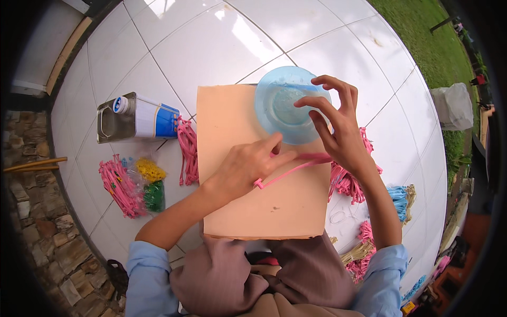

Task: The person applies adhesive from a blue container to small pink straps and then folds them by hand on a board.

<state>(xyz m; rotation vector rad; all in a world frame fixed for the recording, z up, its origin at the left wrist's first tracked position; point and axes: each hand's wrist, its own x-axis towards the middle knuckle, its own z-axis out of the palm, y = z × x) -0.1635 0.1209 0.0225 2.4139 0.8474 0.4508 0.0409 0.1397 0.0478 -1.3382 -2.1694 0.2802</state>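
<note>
My left hand (245, 165) is closed around a thin pink strip (285, 173) over the peach-coloured board (264, 211). The strip has a small knob at the end by my fingers, and its other end runs to the right, behind my right hand's wrist side. Fingers bent and apart, my right hand (340, 119) is over the right rim of a translucent blue dish (269, 116). That dish sits on the far right part of the board and looks wet inside. I see nothing between the right fingers.
To the left stand a metal can (142, 120) with a white cap, pink strip bundles (121, 187), and bags of yellow (150, 169) and green bits (154, 196). Pink bundles (348, 185) and blue bundles (397, 202) lie right on white tiles. A whitish sack (453, 105) is beside the grass.
</note>
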